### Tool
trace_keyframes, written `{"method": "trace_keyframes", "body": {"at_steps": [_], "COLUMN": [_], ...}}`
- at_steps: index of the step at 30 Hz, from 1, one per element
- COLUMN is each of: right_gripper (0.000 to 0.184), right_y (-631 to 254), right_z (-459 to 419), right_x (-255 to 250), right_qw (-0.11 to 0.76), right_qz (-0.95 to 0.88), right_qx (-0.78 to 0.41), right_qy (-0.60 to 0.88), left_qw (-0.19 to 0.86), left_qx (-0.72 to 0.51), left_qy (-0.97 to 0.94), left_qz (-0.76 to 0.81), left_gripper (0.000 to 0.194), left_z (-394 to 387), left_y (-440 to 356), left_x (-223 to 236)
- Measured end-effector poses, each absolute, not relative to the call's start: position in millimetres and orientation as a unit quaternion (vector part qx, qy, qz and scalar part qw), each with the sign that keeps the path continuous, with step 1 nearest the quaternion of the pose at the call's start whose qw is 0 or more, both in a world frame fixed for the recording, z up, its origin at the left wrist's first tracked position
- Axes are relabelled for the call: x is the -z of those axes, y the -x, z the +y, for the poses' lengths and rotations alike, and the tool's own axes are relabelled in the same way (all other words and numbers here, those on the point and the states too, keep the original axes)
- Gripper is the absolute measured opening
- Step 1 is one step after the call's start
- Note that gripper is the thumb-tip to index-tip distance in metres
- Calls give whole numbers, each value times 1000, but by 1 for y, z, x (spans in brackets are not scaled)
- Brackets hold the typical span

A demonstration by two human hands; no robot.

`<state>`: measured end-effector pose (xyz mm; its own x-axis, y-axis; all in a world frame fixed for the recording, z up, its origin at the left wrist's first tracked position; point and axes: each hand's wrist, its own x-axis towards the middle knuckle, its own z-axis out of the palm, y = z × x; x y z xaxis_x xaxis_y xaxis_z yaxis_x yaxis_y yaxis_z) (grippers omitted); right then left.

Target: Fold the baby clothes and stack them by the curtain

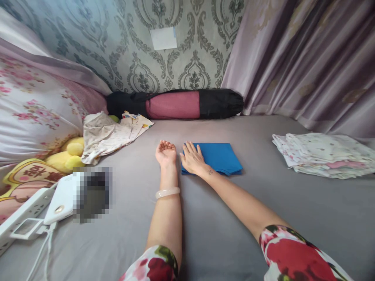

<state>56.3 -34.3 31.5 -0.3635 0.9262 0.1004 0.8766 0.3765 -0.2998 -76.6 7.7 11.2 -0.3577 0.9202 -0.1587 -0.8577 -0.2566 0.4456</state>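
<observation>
A folded blue cloth (221, 156) lies on the grey bed sheet in front of me. My right hand (191, 157) rests flat on its left part, palm down and fingers stretched out. Just left of the cloth and apart from it, my left hand (166, 153) lies palm up with its fingers loosely curled. Nothing is in that palm. A pale bangle (167, 192) circles the left wrist.
At right sits a stack of folded patterned cloths (328, 154). A crumpled light cloth (113, 134) and yellow plush (66, 156) lie left, beside a floral pillow (38, 113). A power strip (29, 208) with white charger is nearer. A black-and-pink roll (172, 105) lines the wall.
</observation>
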Motion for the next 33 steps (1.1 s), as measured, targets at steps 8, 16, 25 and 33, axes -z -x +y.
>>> {"method": "trace_keyframes", "body": {"at_steps": [8, 16, 25, 33], "right_gripper": [61, 61, 61, 63], "right_y": [-62, -72, -109, -110], "right_z": [-22, -19, -13, -11], "right_x": [-20, -26, -18, -11], "right_qw": [116, 116, 110, 96], "right_qz": [-791, -786, -760, -763], "right_qx": [-121, -149, -85, -105], "right_qy": [588, 588, 634, 631], "left_qw": [577, 606, 527, 420], "left_qx": [-786, -746, -654, -624], "left_qy": [-5, -36, -309, -422], "left_qz": [222, 273, 447, 506], "left_gripper": [27, 16, 4, 24], "left_z": [5, 6, 8, 6], "left_y": [69, 58, 21, 6], "left_x": [-19, -26, -21, -13]}}
